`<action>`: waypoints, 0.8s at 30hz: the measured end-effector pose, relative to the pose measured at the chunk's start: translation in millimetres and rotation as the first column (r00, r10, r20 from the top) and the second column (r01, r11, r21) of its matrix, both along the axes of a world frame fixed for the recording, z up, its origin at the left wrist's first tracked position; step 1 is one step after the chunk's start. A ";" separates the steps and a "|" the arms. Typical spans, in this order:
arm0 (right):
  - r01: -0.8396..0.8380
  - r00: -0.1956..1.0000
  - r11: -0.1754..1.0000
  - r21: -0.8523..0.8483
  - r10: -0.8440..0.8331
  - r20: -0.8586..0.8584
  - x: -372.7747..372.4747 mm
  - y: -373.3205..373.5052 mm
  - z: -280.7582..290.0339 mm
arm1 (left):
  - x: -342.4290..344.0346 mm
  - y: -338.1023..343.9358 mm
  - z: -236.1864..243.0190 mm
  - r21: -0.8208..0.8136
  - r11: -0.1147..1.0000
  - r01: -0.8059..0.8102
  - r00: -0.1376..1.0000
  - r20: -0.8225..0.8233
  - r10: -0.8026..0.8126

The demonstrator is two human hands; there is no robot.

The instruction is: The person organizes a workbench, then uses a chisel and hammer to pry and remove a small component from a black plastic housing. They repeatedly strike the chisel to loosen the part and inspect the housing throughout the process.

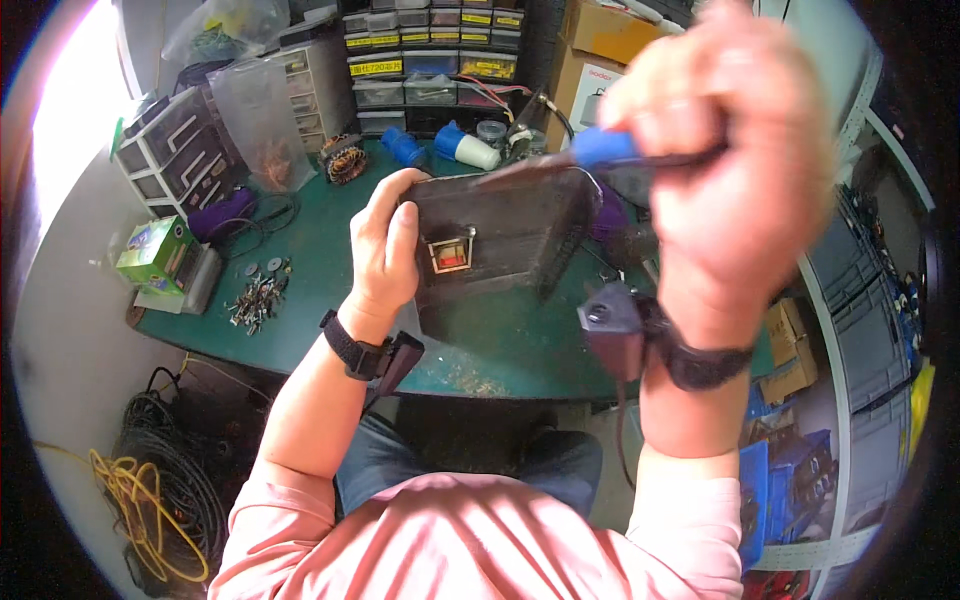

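My left hand [388, 245] grips the left edge of a black box-shaped casing [490, 220], its thumb lying on the near face. That casing is tilted up over the green bench. In its face is a small rectangular opening [450, 255] with a pale frame and something reddish inside. Raised at the right, my right hand [725, 150] is closed around a blue-handled tool [605, 148], smeared by motion. Its long dark metal end points left and overlaps the casing's upper edge. I cannot tell whether it touches, nor the tool's exact kind.
Loose screws and small metal parts [260, 300] lie on the bench [330, 330] at left, near a green box [160, 250]. Behind are blue plugs [405, 148], a copper-wound coil [343, 160] and drawer cabinets [430, 65]. Cable coils [160, 500] sit on the floor.
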State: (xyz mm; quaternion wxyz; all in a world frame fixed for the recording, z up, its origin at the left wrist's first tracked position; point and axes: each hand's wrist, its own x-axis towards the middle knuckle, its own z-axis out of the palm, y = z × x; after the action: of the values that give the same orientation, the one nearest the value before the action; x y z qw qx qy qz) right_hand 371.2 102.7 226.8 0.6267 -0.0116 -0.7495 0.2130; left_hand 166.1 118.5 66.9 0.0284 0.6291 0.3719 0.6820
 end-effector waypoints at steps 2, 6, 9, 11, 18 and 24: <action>0.117 0.993 0.991 0.062 -0.118 0.009 5.1 -8.7 4.6 | 0.5 -0.5 -0.9 -0.024 1.000 0.013 1.000 0.022 -0.012; -0.020 0.995 0.958 -0.287 -0.008 -0.096 -24.2 9.4 -32.5 | -1.8 2.0 1.5 -0.099 0.995 0.003 0.999 0.042 0.002; -0.103 0.985 0.950 -0.293 0.057 -0.161 -15.2 -2.1 -10.3 | -2.4 7.1 0.5 -0.059 0.992 0.107 0.993 0.047 -0.105; -0.036 0.991 0.955 -0.295 -0.004 -0.136 -18.2 -0.1 1.2 | -1.5 5.0 1.1 -0.081 0.985 0.155 0.985 0.084 -0.148; 0.107 0.994 0.857 -0.504 -0.082 0.071 -30.9 21.1 22.7 | -8.1 8.5 14.0 -0.209 0.949 0.238 0.971 0.054 -0.232; -0.035 0.999 0.918 -0.396 0.024 -0.033 4.2 18.2 18.1 | -18.7 25.4 11.3 -0.269 0.840 0.471 0.874 0.268 -0.405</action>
State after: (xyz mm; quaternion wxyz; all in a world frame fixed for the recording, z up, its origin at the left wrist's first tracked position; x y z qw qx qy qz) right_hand 375.4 120.8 245.0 0.6182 -0.1238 -0.6825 0.3698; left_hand 147.5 143.9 78.2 0.3250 0.6121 0.3200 0.6460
